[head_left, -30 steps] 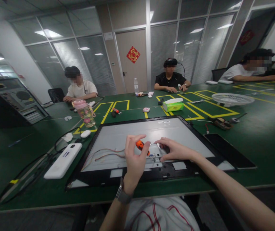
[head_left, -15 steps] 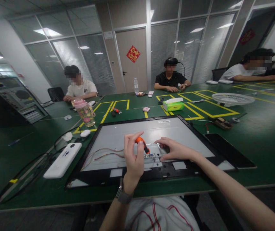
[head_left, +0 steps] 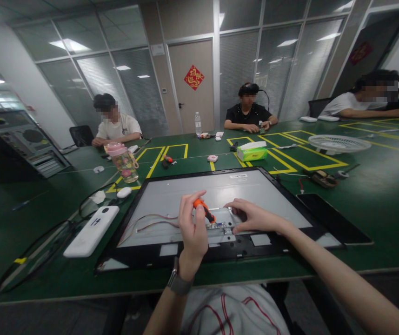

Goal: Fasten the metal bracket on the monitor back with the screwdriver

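My left hand [head_left: 193, 228] is closed around an orange-and-black screwdriver [head_left: 205, 211], which slants down to the right. Its lower end is at a small circuit board [head_left: 215, 226] on a display panel [head_left: 164, 190] that lies flat, grey back upward, in a black frame. Thin wires [head_left: 157, 217] run leftward from the board across the panel. My right hand [head_left: 253, 217] rests beside the board, thumb and index finger apart on the metal plate; its other fingers are partly hidden. The screwdriver's exact contact point is too small to make out.
Left of the panel lie a white power bank [head_left: 92, 232] and black cables [head_left: 34, 256]; a pink-lidded bottle [head_left: 123, 163] stands beyond. A black phone-like slab [head_left: 332, 218] lies right. Farther back are a green tissue pack [head_left: 251, 152], a white fan grille [head_left: 339, 143] and several seated people.
The screwdriver handle has tipped slightly left in my left hand, and the fingers have shifted a little with it. My right hand stays in place.
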The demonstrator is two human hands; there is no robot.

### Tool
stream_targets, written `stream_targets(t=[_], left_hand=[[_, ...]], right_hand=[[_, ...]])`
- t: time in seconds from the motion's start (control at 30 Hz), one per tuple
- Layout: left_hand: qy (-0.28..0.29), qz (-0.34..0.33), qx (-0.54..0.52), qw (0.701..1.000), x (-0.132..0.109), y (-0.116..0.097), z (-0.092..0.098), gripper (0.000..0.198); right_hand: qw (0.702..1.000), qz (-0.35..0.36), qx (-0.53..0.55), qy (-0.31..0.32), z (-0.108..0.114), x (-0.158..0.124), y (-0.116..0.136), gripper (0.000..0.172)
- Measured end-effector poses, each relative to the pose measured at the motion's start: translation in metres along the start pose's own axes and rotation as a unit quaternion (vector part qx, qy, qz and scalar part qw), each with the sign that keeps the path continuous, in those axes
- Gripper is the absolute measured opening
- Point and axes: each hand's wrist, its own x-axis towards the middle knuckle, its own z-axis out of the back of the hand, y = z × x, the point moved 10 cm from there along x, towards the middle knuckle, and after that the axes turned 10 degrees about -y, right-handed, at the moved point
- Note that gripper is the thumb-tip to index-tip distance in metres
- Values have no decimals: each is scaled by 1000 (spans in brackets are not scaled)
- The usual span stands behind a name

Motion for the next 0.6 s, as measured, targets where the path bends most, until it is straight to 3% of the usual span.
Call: stream_targets(t=[0.27, 0.47, 0.6], left_hand=[[-16, 17, -27, 999, -4, 10, 0, 22], [74, 55, -55, 994, -10, 14, -19, 28], [82, 11, -9, 997, -11, 10, -19, 30]], right_hand=[[1000, -7, 2, 2, 0, 0, 1, 68], [1000, -4, 2, 0, 0, 0, 0, 70], [1000, 1, 4, -1, 0, 1, 1, 70]])
